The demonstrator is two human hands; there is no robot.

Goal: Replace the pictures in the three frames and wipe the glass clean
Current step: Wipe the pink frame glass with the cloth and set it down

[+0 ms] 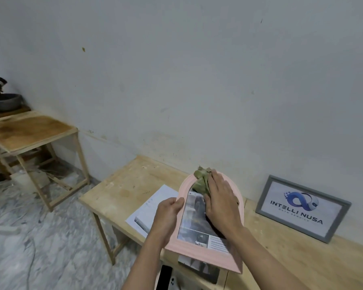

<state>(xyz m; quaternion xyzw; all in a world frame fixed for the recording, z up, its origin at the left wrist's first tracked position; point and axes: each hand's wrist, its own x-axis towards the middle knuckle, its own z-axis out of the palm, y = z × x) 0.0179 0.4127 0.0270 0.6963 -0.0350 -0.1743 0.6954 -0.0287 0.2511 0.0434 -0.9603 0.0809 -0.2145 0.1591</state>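
Holding the pink arched wooden frame by its left edge, the left hand keeps its fingers closed on the rim. The right hand lies flat, pressing a crumpled green cloth on the glass. Under the frame is a pale wooden table against a white wall. Right of the hands, a grey rectangular frame leans on the wall; left of them lies a printed paper sheet.
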